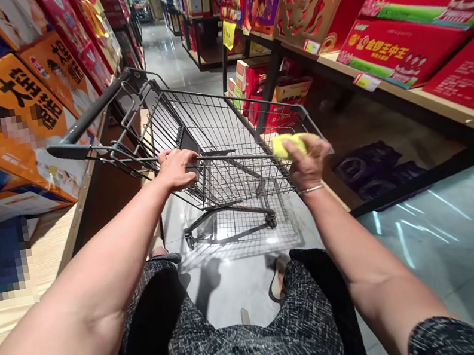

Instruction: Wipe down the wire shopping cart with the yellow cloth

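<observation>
A dark wire shopping cart (209, 121) stands tipped in the aisle, its black push handle (86, 121) up at the left. My left hand (177, 167) is closed over the cart's near wire rim. My right hand (307, 161) grips a yellow cloth (283, 147) and presses it against the cart's rim on the right side. The basket holds nothing that I can see. A thin bracelet sits on my right wrist.
Orange and white boxes (4, 119) fill the wooden shelf at the left. Red gift boxes (409, 9) line the shelf at the right, with more stacked low (269, 96) beyond the cart. The glossy grey floor (460, 261) runs down the aisle ahead.
</observation>
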